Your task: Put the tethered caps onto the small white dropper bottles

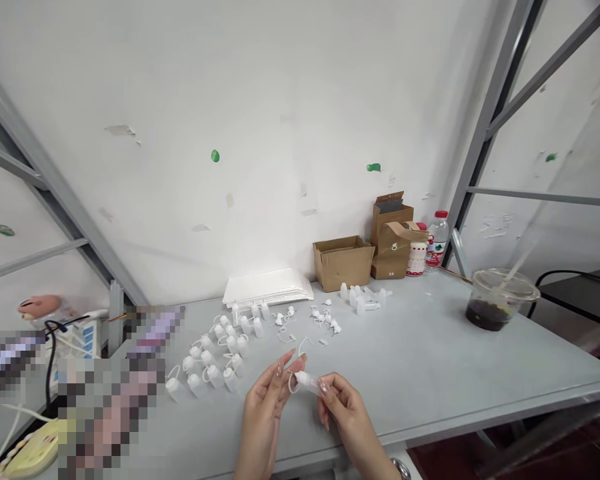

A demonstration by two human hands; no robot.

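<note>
A small translucent dropper bottle (311, 381) with a white nozzle lies tilted between my hands, above the table's front part. My right hand (344, 405) is closed round the bottle's lower body, thumb on top. My left hand (270, 397) is at the nozzle end, its thumb and fingers pinched together. A thin white strap (292, 383) loops from the nozzle to these fingertips; the cap end is hidden by them. Just beyond lie loose white nozzle caps with straps (325, 319). To the left stand several capped dropper bottles (213, 375) in rough rows.
Uncapped bottles (364, 303) lie before an open cardboard box (344, 265). A paper bag (393, 243), a water bottle (436, 241) and a stack of white sheets (267, 287) stand or lie along the wall. At right is a drink cup (500, 300); cables and a power strip (87, 340) are left.
</note>
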